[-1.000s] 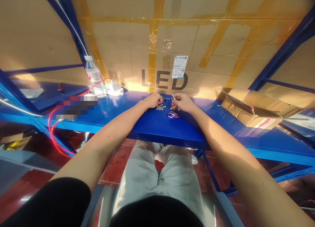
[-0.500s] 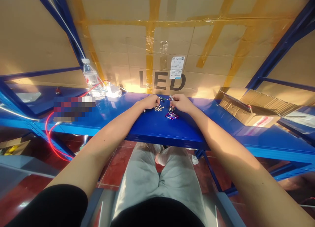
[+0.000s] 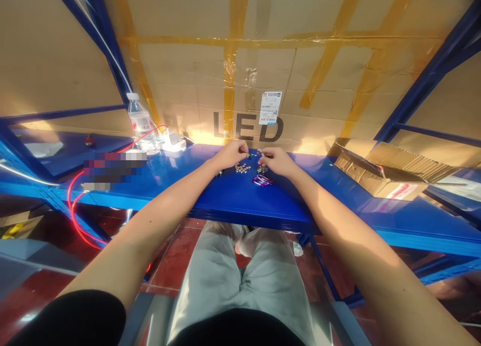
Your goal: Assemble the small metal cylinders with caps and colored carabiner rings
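Note:
My left hand is at the back of the blue table, fingers pinched together. What they hold, if anything, is too small to tell. Small green pieces lie right by its fingertips. Below it is a loose pile of small brass-coloured metal parts. My right hand is closed on a small silvery piece, whose kind I cannot make out. Under its fingers sits a second little heap of metal parts. Nearer me lies a shiny pink and purple bundle of loops.
On the left stand a water bottle and a white power adapter with a red cable. An open cardboard box sits at the right. A large LED carton rises behind the blue table.
My left hand has lifted slightly away from the brass-coloured pile toward the green pieces, uncovering more of the pile. The right hand stays nearly in place with its silvery piece. The view has shifted slightly.

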Motion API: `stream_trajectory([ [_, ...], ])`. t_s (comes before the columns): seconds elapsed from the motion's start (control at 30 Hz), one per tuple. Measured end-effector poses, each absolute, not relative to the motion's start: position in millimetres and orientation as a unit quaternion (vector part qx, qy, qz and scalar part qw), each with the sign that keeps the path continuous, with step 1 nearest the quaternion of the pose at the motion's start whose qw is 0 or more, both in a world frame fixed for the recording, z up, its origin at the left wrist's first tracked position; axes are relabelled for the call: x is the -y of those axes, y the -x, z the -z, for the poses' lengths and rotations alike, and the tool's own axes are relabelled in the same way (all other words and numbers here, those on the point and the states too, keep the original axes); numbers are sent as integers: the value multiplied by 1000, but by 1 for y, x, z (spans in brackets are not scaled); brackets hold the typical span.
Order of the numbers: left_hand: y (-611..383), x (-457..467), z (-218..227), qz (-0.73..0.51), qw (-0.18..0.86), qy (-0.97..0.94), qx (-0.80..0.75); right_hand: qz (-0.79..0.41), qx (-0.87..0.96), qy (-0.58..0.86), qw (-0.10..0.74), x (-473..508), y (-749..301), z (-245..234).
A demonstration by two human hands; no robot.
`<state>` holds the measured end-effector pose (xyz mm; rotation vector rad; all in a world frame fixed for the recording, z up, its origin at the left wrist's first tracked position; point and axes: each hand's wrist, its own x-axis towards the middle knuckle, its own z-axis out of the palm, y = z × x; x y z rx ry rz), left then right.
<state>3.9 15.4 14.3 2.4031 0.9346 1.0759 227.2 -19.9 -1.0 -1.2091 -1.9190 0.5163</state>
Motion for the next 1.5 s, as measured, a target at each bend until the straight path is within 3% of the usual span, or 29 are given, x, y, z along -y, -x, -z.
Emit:
stream_trajectory([
  [0.23,-11,1,-17,-454,164,-838,-254,-236,777,425,400,30,-220,-5],
  [0.83,-12,15,-18,-401,2,-891,-211,-240,786,388,417,30,-219,-6],
  [1.5,-17,9,-7,-437,-20,-887,-151,-275,763,374,449,32,-218,-10],
])
